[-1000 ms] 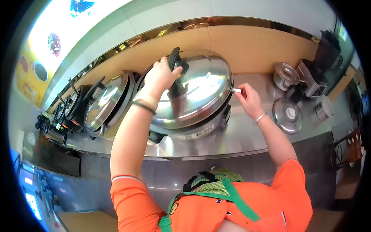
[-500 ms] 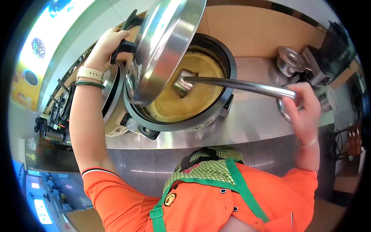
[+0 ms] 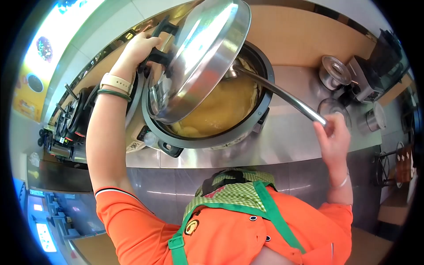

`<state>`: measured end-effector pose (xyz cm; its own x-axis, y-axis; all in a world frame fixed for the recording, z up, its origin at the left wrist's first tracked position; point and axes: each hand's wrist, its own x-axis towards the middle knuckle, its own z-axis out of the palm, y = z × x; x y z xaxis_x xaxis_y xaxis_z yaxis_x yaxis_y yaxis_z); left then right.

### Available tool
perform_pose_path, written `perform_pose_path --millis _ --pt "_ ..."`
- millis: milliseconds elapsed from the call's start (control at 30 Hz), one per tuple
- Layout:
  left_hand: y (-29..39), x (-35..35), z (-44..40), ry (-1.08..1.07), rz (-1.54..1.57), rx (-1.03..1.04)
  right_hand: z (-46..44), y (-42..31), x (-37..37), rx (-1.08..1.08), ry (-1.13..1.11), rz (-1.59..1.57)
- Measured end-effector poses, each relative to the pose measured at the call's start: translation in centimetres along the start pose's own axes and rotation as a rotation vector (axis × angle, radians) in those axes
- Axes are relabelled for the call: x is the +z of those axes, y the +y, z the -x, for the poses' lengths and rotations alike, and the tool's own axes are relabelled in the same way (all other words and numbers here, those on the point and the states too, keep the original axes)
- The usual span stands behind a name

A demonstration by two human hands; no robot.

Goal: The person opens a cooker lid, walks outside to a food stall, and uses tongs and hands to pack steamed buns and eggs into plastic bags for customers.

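Ladle (image 3: 282, 93) and tilted lid (image 3: 203, 59) between 2 hands, right (image 3: 334, 137) closed around ladle handle, left (image 3: 140, 49) around lid handle.

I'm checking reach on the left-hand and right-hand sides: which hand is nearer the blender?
The right. The right hand, holding the ladle, is on the blender's side of the big pot; the left hand, gripping the lid handle, is across it.

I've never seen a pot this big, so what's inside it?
The large pot holds a yellowish liquid, with the ladle's head toward the far side. The tilted lid hides the left part.
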<state>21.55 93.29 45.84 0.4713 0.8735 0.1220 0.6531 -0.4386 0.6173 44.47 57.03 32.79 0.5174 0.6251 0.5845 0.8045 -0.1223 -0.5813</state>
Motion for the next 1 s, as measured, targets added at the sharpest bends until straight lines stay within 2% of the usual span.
perform_pose_path --millis 100,267,467,567,667,800,833,867,933,1000 --pt "-0.4 0.9 -0.5 0.029 -0.078 0.01 -1.5 1.3 2.7 0.036 -0.03 -0.082" --pt "0.4 2.1 -0.7 -0.023 -0.025 -0.062 -4.5 1.8 6.2 0.103 -0.13 -0.261" --pt "0.8 3.6 -1.3 -0.009 0.071 -0.071 -4.3 0.9 8.7 -0.059 -0.22 -0.38" --pt "0.7 3.9 -1.2 0.005 0.112 -0.074 -2.9 0.1 8.2 -0.317 -0.222 -0.31" --pt "0.3 4.0 -1.4 0.005 0.064 -0.087 -1.5 0.0 6.4 -0.361 -0.225 -0.325" --pt "0.3 5.0 -0.8 0.013 -0.084 -0.032 -0.9 0.7 2.9 -0.281 -0.231 -0.312" --pt "0.4 5.5 -0.5 0.054 -0.188 0.048 -0.6 1.1 2.3 -0.252 -0.226 -0.32" --pt "0.6 5.9 -0.3 0.009 -0.198 -0.02 -0.3 1.2 1.8 -0.249 -0.223 -0.316" --pt "0.4 7.0 -0.2 0.043 -0.281 0.073 0.0 1.4 1.1 -0.191 -0.247 -0.371" --pt "0.8 7.8 0.2 0.02 -0.355 0.062 0.3 1.7 1.1 -0.174 -0.263 -0.405"
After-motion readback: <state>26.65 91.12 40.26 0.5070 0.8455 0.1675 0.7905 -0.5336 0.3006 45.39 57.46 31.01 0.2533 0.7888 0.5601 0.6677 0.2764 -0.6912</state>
